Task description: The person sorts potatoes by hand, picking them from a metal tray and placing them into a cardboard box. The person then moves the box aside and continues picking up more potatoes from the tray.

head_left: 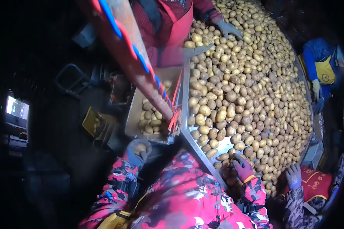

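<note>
My left hand, in a grey glove, is closed around a potato just below the carton at the left of the sorting table. My right hand, in a purple and dark glove, reaches over the table's near edge. Its fingers are slightly bent and touch or nearly touch the potatoes there; I see none gripped in it. A broad heap of potatoes covers the metal table, whose pale surface shows near my right hand.
A carton partly filled with potatoes stands left of the table. A rusty pole wound with red and blue cord slants across it. Co-workers' gloved hands lie on the heap's far side; another gloved hand is at right. A yellow container sits left.
</note>
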A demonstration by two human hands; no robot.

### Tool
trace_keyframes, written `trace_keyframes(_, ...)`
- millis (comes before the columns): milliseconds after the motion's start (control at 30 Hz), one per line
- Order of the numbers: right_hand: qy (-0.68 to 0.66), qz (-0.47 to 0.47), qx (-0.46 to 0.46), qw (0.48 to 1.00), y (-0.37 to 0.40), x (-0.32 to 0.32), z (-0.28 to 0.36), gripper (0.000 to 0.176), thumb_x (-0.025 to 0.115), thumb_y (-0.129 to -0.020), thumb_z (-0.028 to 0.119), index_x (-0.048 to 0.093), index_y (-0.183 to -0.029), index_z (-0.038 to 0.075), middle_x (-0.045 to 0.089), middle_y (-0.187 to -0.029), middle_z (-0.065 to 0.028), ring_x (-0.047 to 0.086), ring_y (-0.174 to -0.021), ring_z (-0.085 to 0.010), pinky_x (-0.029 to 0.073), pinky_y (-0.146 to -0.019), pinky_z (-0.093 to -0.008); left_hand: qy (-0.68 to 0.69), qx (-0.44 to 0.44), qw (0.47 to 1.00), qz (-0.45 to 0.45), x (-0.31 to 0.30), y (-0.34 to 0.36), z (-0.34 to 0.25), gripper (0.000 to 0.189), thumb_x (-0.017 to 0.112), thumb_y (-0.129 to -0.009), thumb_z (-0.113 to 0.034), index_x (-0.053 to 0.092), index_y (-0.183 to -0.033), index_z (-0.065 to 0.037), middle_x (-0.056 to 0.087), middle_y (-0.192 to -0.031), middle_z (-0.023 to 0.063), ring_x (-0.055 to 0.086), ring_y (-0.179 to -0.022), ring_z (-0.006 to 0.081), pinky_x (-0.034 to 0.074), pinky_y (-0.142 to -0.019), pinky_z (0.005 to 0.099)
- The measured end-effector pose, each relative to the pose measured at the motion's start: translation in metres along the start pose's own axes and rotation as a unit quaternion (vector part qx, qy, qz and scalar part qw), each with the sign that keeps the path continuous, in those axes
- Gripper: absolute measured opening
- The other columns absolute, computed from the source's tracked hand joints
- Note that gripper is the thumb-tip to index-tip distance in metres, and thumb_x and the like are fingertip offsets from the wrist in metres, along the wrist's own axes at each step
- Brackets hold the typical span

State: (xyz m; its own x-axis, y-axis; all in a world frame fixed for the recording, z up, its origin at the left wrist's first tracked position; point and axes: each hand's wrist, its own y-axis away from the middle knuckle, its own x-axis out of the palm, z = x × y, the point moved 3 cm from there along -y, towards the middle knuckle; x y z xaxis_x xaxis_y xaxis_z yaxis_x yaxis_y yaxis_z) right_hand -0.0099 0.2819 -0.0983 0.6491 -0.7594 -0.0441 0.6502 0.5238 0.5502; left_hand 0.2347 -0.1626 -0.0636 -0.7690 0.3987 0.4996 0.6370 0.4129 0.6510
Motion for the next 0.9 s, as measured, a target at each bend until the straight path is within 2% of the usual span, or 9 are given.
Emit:
trace_keyframes(100,0.0,-0.005,0.017,1.0,-0.001,-0.002,-0.011,0.042,0.061,-0.1,0.015,0.055,-0.138,-0.001,0.068,-0.117,-0.0063,0.063,-0.099,-0.0116,0.051,-0.084,-0.0259,0.131,-0.078,0.976,-0.157,-0.033,0.013,-0.019,0.022,0.064,-0.094,-0.032,0.068,-0.101,-0.011,0.069,-0.093,0.0074,0.066,-0.081,0.0251,0.048,-0.045,0.0204)
trace_keyframes(267,0.035,-0.017,0.029,0.999,0.0,-0.001,0.0,0.041,0.06,-0.1,0.013,0.055,-0.138,-0.002,0.068,-0.117,-0.0078,0.064,-0.102,-0.0128,0.051,-0.086,-0.0257,0.163,-0.026,0.978,-0.126,-0.068,0.001,-0.014,0.029,0.065,-0.095,-0.037,0.07,-0.1,-0.009,0.072,-0.095,0.0084,0.069,-0.093,0.0293,0.057,-0.055,0.0273)
trace_keyframes(367,0.027,-0.017,-0.021,0.999,-0.001,-0.004,-0.014,0.04,0.057,-0.101,0.012,0.053,-0.139,-0.001,0.067,-0.109,-0.0051,0.064,-0.091,-0.0096,0.052,-0.074,-0.0219,0.19,-0.059,0.975,-0.101,-0.053,0.001,-0.012,0.031,0.065,-0.095,-0.038,0.071,-0.099,-0.008,0.073,-0.096,0.0102,0.069,-0.095,0.0311,0.059,-0.061,0.031)
trace_keyframes(533,-0.005,0.004,0.007,1.0,-0.004,-0.01,-0.024,0.037,0.056,-0.101,0.013,0.055,-0.135,0.0,0.065,-0.098,-0.0005,0.058,-0.078,-0.0054,0.048,-0.063,-0.0199,0.182,-0.05,0.978,-0.089,0.011,0.001,0.005,0.035,0.06,-0.099,-0.034,0.066,-0.115,-0.003,0.068,-0.117,0.0154,0.063,-0.112,0.0355,0.058,-0.09,0.0445)
trace_keyframes(700,-0.017,0.004,0.033,0.999,0.003,-0.01,-0.014,0.038,0.057,-0.1,0.011,0.055,-0.136,-0.001,0.066,-0.118,-0.0073,0.062,-0.101,-0.0131,0.051,-0.086,-0.0263,0.19,-0.1,0.975,-0.064,0.018,-0.022,-0.005,0.053,0.054,-0.099,-0.049,0.062,-0.122,-0.002,0.066,-0.118,0.0178,0.061,-0.115,0.0379,0.055,-0.097,0.0485)
trace_keyframes(733,0.003,0.001,0.034,0.999,0.004,-0.012,-0.014,0.038,0.057,-0.1,0.011,0.055,-0.137,-0.001,0.066,-0.119,-0.0073,0.062,-0.102,-0.0133,0.051,-0.087,-0.0266,0.161,-0.018,0.987,-0.001,0.0,-0.051,-0.025,0.063,0.053,-0.097,-0.058,0.06,-0.123,-0.001,0.065,-0.118,0.0188,0.06,-0.115,0.0394,0.054,-0.097,0.0505)
trace_keyframes(800,0.041,0.002,0.04,0.998,0.01,-0.011,-0.004,0.038,0.057,-0.1,0.013,0.057,-0.136,0.001,0.065,-0.122,-0.0074,0.062,-0.107,-0.015,0.051,-0.092,-0.0289,0.278,-0.01,0.96,0.037,-0.004,-0.07,-0.094,0.068,0.05,-0.097,-0.063,0.056,-0.128,-0.002,0.064,-0.118,0.0186,0.062,-0.112,0.0369,0.054,-0.099,0.0493)
trace_keyframes(867,0.02,-0.011,0.019,1.0,0.007,-0.016,-0.024,0.038,0.059,-0.099,0.016,0.058,-0.135,0.002,0.066,-0.121,-0.0089,0.063,-0.108,-0.0175,0.05,-0.094,-0.0313,0.476,0.017,0.866,0.153,-0.12,-0.147,-0.13,0.046,0.056,-0.092,-0.042,0.059,-0.124,-0.008,0.068,-0.109,0.0072,0.065,-0.102,0.0267,0.043,-0.097,0.0647)
trace_keyframes(900,0.007,-0.024,0.008,1.0,0.003,-0.022,-0.039,0.039,0.06,-0.099,0.018,0.059,-0.134,0.002,0.067,-0.121,-0.0096,0.063,-0.108,-0.0188,0.05,-0.095,-0.0325,0.387,0.093,0.913,0.09,-0.111,-0.132,-0.146,0.043,0.057,-0.092,-0.038,0.061,-0.122,-0.007,0.067,-0.111,0.0086,0.064,-0.105,0.0266,0.043,-0.098,0.0615)
